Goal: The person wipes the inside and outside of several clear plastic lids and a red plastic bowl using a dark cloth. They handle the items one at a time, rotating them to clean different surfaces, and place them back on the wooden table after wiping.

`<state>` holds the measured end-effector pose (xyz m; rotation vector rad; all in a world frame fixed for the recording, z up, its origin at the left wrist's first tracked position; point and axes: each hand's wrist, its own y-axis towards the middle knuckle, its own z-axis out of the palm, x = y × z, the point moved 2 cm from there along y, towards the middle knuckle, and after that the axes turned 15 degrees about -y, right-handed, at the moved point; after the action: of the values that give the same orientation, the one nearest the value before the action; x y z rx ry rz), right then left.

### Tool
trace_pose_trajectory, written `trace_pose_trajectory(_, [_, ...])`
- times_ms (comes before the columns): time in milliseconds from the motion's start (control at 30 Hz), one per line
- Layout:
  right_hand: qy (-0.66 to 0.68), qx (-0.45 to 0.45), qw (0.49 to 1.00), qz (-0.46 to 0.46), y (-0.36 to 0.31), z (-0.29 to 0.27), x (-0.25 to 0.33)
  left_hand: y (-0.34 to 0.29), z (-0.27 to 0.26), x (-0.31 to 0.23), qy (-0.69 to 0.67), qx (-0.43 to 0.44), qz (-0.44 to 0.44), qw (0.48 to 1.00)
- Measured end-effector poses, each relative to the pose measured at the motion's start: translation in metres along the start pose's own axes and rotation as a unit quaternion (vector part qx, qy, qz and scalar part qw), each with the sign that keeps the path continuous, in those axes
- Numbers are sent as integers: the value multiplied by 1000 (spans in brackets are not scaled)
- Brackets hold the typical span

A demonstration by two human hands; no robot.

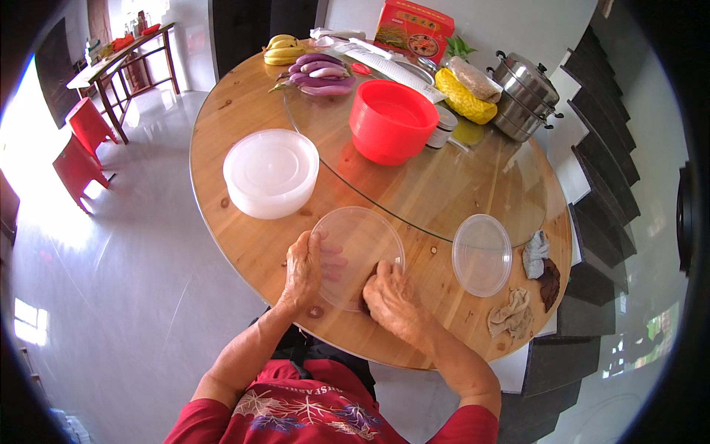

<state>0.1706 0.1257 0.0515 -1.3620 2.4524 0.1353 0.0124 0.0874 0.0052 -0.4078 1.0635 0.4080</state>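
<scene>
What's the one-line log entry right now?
left hand: holding clear lid | right hand: brown cloth at lid | on table: beige cloth

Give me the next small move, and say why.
Probably wipe leftward across the clear round lid with the right hand: it bunches what looks like a dark brown cloth at the lid's lower right, while the left hand holds the left edge, fingers showing through.

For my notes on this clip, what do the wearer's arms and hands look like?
The left hand and right hand are ungloved, and no watch or bracelet shows on either wrist. The forearms are bare up to short, plain dark red sleeves. These belong to a red shirt with a leaf print in pale and bluish-purple tones.
</scene>
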Motion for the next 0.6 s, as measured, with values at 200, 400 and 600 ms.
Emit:
trace_pose_trajectory(200, [180, -86, 979, -49, 9, -2, 25, 2, -3, 1, -11, 1, -5, 1000])
trace_pose_trajectory(400, [186, -202, 959, 72, 44, 27, -6, 3, -2, -3, -5, 11, -30, 999])
trace_pose_trajectory(600, [110, -336, 918, 182, 73, 38, -13, 7, -6, 4, -11, 6, -17, 1000])
